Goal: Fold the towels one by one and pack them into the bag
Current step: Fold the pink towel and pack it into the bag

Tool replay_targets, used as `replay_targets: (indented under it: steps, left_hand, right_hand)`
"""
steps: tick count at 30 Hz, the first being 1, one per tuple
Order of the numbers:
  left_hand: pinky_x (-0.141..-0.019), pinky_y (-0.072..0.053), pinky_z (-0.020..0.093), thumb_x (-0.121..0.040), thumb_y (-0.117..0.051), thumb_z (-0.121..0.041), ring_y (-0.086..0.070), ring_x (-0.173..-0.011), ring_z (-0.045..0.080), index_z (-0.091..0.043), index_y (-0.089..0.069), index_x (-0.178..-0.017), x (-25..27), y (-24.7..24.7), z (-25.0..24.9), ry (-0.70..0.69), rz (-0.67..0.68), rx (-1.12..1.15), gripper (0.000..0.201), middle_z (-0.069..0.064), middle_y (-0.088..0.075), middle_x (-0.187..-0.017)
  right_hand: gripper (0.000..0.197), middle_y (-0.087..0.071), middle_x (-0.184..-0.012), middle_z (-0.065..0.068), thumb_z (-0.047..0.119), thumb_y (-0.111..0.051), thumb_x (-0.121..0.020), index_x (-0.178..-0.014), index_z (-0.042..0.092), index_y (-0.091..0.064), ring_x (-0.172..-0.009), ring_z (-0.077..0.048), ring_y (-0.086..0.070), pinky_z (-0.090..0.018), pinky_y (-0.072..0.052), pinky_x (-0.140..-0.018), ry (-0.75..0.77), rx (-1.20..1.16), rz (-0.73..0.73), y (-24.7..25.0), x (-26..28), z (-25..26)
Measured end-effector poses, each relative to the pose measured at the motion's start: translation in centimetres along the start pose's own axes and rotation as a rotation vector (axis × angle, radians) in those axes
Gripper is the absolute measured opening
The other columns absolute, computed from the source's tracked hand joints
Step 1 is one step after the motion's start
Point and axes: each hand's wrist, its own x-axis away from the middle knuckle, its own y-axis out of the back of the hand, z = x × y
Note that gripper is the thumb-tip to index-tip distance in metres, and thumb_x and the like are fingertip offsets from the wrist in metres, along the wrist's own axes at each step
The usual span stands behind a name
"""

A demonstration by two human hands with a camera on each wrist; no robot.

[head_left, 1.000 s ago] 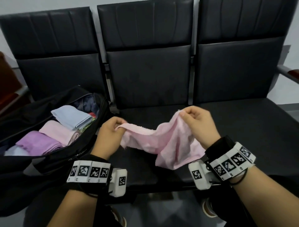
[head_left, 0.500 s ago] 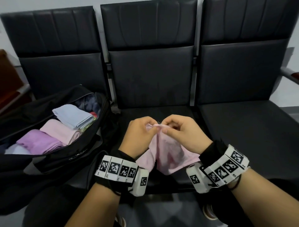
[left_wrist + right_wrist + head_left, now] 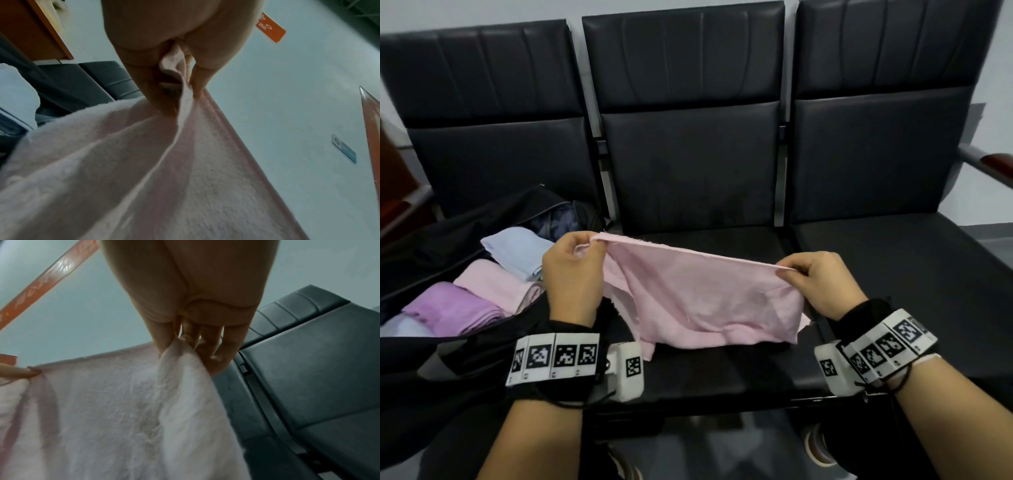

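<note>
A pale pink towel [image 3: 698,294] hangs stretched between my two hands above the middle seat. My left hand [image 3: 585,245] pinches its upper left corner, seen close in the left wrist view as pink cloth [image 3: 185,162] between thumb and fingers. My right hand [image 3: 789,270] pinches the upper right corner; the right wrist view shows the towel [image 3: 123,410] hanging from those fingers. The towel's lower part sags in loose folds onto the seat. The open black bag [image 3: 431,349] lies on the left seat and holds folded towels: light blue [image 3: 517,246], pink [image 3: 496,287] and purple [image 3: 452,308].
A row of black padded seats [image 3: 688,164] runs behind the towel; the right seat [image 3: 911,274] lies bare. A metal armrest with a red-brown cap [image 3: 993,164] sticks out at far right. A shoe [image 3: 818,448] shows below the seat edge.
Half a second ago my hands were together at the towel's top edge. They have moved apart, left hand leftward and right hand rightward, and the towel's top edge is now pulled straight.
</note>
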Motion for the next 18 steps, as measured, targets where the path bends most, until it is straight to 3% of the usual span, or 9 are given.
replay_targets:
  steps: [3,6,10,12,14,16,18]
  left_hand:
    - [-0.072,-0.044,0.019,-0.086,-0.066,-0.023,-0.058,-0.071,-0.005,-0.026,-0.068,-0.083,-0.6,0.5,0.4,0.013,-0.054,0.003,0.005,-0.017,-0.064,-0.077]
    - [-0.076,-0.048,0.025,-0.085,-0.066,-0.024,-0.060,-0.079,0.007,-0.027,-0.068,-0.082,-1.1,1.2,0.5,0.021,-0.097,-0.005,0.005,-0.017,-0.065,-0.077]
    - [-0.079,-0.049,0.027,-0.085,-0.064,-0.028,-0.062,-0.085,0.011,-0.027,-0.068,-0.082,-1.4,1.2,-0.8,0.027,-0.108,0.000,0.005,-0.015,-0.065,-0.079]
    - [-0.082,-0.049,0.027,-0.087,-0.064,-0.030,-0.062,-0.087,0.007,-0.028,-0.067,-0.081,-1.4,0.5,-2.4,0.016,-0.102,0.023,0.007,-0.014,-0.066,-0.082]
    - [-0.078,-0.048,0.017,-0.087,-0.064,-0.027,-0.060,-0.079,-0.006,-0.030,-0.067,-0.079,-1.2,-0.6,-4.5,-0.033,-0.084,0.054,0.009,-0.017,-0.065,-0.079]
    - [-0.071,-0.044,0.007,-0.085,-0.063,-0.022,-0.058,-0.074,-0.013,-0.028,-0.068,-0.080,-0.6,-2.0,-6.5,-0.107,-0.042,0.067,0.010,-0.020,-0.065,-0.076]
    - [-0.068,-0.041,0.002,-0.085,-0.063,-0.017,-0.060,-0.076,-0.014,-0.029,-0.069,-0.082,0.2,-3.3,-7.9,-0.160,0.051,0.096,0.014,-0.022,-0.067,-0.077]
  right_hand:
    - [0.011,-0.073,-0.081,0.016,0.019,-0.068,-0.091,-0.090,0.024,-0.078,-0.081,0.002,-0.066,-0.020,-0.051,-0.074,-0.029,-0.003,-0.050,0.2,0.0,-0.3]
    - [0.012,-0.071,-0.082,0.019,0.020,-0.067,-0.092,-0.089,0.026,-0.077,-0.083,0.003,-0.065,-0.013,-0.046,-0.073,-0.059,-0.019,-0.128,0.8,-0.1,-0.7]
    - [0.017,-0.072,-0.079,0.017,0.018,-0.068,-0.091,-0.085,0.033,-0.073,-0.082,0.003,-0.066,-0.009,-0.045,-0.071,-0.073,-0.134,-0.176,1.9,-0.1,0.0]
    - [0.019,-0.073,-0.078,0.004,0.014,-0.067,-0.091,-0.089,0.031,-0.075,-0.078,-0.005,-0.067,-0.017,-0.049,-0.073,-0.041,-0.357,-0.159,2.2,-0.1,1.7]
    - [0.024,-0.073,-0.084,-0.008,0.008,-0.063,-0.092,-0.097,0.027,-0.077,-0.083,-0.015,-0.068,-0.028,-0.052,-0.078,0.007,-0.559,-0.142,2.5,0.0,4.1]
    - [0.024,-0.075,-0.092,-0.002,0.010,-0.059,-0.092,-0.097,0.025,-0.078,-0.091,-0.017,-0.069,-0.031,-0.054,-0.081,0.058,-0.636,-0.122,2.8,-0.1,6.3]
    - [0.025,-0.074,-0.091,0.000,0.012,-0.055,-0.089,-0.097,0.020,-0.077,-0.082,-0.016,-0.067,-0.031,-0.054,-0.071,0.060,-0.744,-0.031,2.8,-0.4,7.6]
